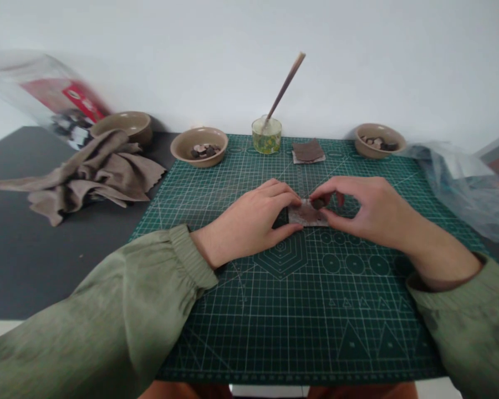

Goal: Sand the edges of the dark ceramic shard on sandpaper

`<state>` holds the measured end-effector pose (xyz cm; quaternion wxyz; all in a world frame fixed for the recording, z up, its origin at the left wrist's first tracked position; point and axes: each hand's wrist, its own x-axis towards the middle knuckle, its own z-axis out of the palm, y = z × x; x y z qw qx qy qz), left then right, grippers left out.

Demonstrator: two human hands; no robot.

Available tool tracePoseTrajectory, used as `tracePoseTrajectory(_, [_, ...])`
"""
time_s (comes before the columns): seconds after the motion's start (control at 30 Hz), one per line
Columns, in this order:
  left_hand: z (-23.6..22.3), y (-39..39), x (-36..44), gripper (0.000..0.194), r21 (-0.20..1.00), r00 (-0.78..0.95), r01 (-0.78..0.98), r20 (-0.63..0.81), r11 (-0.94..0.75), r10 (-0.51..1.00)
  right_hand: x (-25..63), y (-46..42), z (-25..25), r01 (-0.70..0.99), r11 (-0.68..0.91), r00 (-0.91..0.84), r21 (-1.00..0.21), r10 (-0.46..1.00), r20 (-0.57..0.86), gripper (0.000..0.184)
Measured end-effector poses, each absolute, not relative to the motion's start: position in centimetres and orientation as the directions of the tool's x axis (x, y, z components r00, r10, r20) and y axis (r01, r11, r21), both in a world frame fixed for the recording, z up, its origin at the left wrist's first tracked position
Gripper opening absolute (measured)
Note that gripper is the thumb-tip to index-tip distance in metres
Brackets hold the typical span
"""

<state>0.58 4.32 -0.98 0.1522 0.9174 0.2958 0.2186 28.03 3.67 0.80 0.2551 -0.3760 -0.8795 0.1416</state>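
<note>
A small leather piece [305,214], greyish with a brownish middle, lies flat on the green cutting mat [249,310]. My left hand [258,216] grips its left side, fingertips at the far edge and thumb at the near one. Over the right part of the piece, my right hand [366,213] pinches a small dark round disc [317,203] between thumb and fingers. The disc is tilted, and I cannot tell whether it touches the leather. Behind the hands sits a stack of brown leather squares [308,151].
A glass jar [266,136] with a wooden stick [286,83] stands at the back. Bowls of small discs flank it, left [199,160] and right [378,152]. Farther left are another bowl [139,130], crumpled brown leather [108,172] and a plastic bag [45,83]. Clear plastic [461,183] lies right.
</note>
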Motion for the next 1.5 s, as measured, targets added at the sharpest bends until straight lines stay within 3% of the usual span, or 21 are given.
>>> tracePoseTrajectory(0.17, [-1.0,4.3,0.6,0.033,0.384,0.735,0.485,0.307,-0.786,0.604,27.9,3.6,0.7,0.570,0.725,-0.645,-0.386,0.686,0.336,0.029])
tracePoseTrajectory(0.6, [-0.9,4.2,0.5,0.033,0.363,0.735,0.509,0.289,-0.781,0.613,27.6,4.0,-0.1,0.559,0.717,-0.647,-0.415,0.691,0.322,0.011])
tracePoseTrajectory(1.5, [-1.3,4.4,0.6,0.036,0.341,0.728,0.519,0.303,-0.784,0.615,27.4,4.4,-0.8,0.603,0.711,-0.607,-0.362,0.703,0.370,0.010])
